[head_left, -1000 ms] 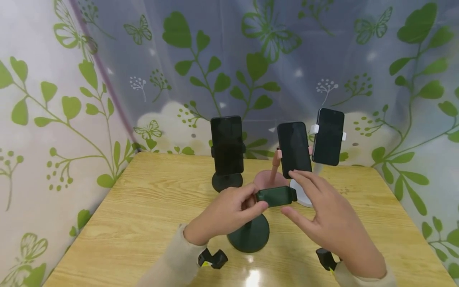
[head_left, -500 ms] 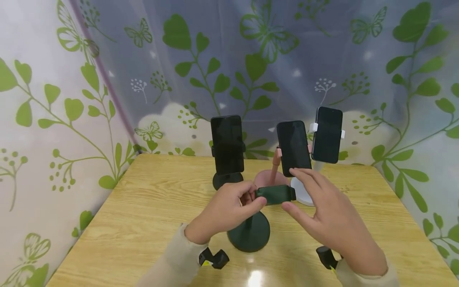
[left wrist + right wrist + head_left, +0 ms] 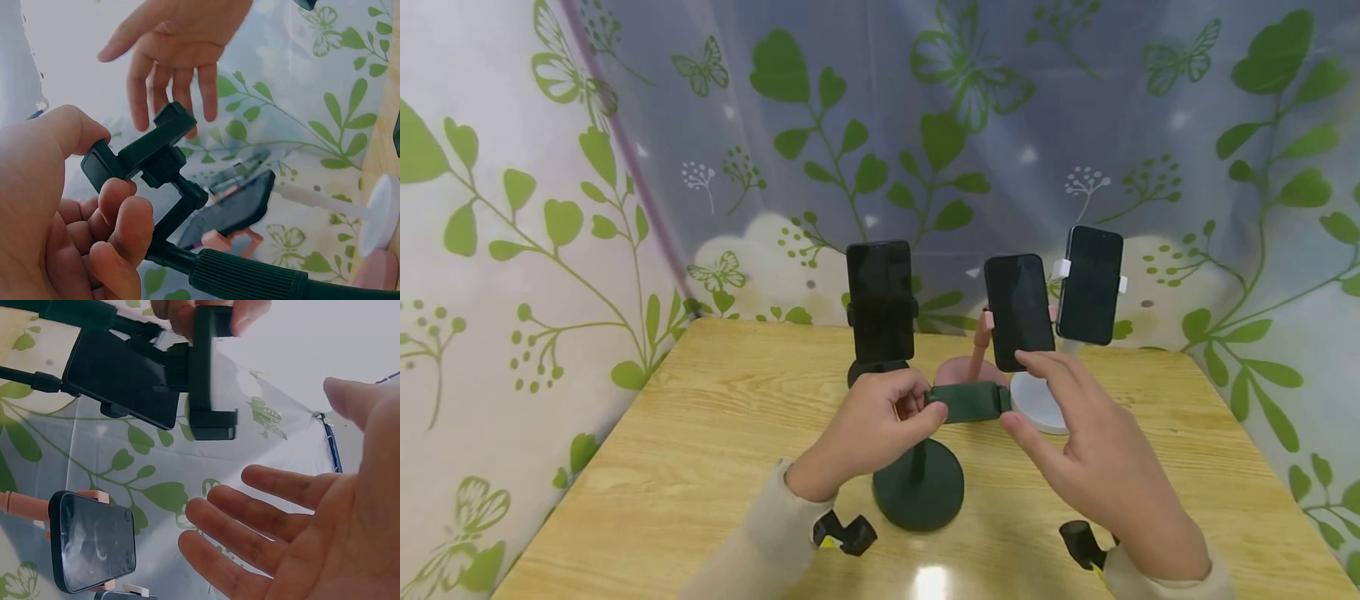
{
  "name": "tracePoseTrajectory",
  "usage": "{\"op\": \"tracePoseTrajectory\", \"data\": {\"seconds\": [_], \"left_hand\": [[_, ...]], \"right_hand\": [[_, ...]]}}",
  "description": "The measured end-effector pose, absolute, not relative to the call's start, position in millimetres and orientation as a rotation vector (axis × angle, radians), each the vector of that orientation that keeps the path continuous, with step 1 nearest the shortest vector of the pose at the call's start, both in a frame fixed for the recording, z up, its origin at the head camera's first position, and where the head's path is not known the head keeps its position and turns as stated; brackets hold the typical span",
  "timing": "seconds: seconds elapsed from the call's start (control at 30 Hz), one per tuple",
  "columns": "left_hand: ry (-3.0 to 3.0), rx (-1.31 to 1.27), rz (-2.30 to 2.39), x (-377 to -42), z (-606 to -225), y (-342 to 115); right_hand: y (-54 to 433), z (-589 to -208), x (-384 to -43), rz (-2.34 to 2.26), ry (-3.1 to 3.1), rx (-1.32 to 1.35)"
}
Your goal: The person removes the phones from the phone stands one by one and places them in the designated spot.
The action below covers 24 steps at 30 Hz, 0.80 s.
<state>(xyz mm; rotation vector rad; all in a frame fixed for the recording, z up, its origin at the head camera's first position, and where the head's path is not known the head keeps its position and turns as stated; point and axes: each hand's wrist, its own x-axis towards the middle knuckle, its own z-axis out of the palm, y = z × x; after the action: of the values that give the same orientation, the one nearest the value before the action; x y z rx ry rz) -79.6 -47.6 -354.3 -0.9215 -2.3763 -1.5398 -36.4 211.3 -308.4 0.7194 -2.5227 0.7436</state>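
A dark green phone stand has an empty clamp [image 3: 966, 402] on top, a jointed neck [image 3: 178, 215] and a round base [image 3: 917, 492] standing on the table. My left hand [image 3: 868, 425] pinches the clamp's left end between thumb and fingers, as the left wrist view also shows. My right hand [image 3: 1093, 458] is held by the clamp's right end, fingers spread. In the right wrist view, that hand's palm and fingers [image 3: 250, 544] are apart from the clamp's free jaw and hold nothing.
Behind stand a black phone holder with a phone [image 3: 882, 302], a pink one with a phone [image 3: 1019, 312], and a white one with a phone [image 3: 1090, 285]. The wooden table [image 3: 700, 433] backs onto a leaf-patterned curtain [image 3: 865, 125].
The clamp and my left hand have shifted slightly to the left, and the clamp sits a little higher in view. My right hand stays near its right end, still spread.
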Motion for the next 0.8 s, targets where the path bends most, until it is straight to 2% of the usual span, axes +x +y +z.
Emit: {"op": "tracePoseTrajectory", "data": {"seconds": [0.67,0.8], "left_hand": [[-2.221,-0.917,-1.646,-54,-326,-78],[-2.213,-0.847,-1.695,-49,-318,-88]], "right_hand": [[205,-309,-29,0.769,-2.531,0.654],[202,-310,-29,0.761,-2.524,0.654]]}}
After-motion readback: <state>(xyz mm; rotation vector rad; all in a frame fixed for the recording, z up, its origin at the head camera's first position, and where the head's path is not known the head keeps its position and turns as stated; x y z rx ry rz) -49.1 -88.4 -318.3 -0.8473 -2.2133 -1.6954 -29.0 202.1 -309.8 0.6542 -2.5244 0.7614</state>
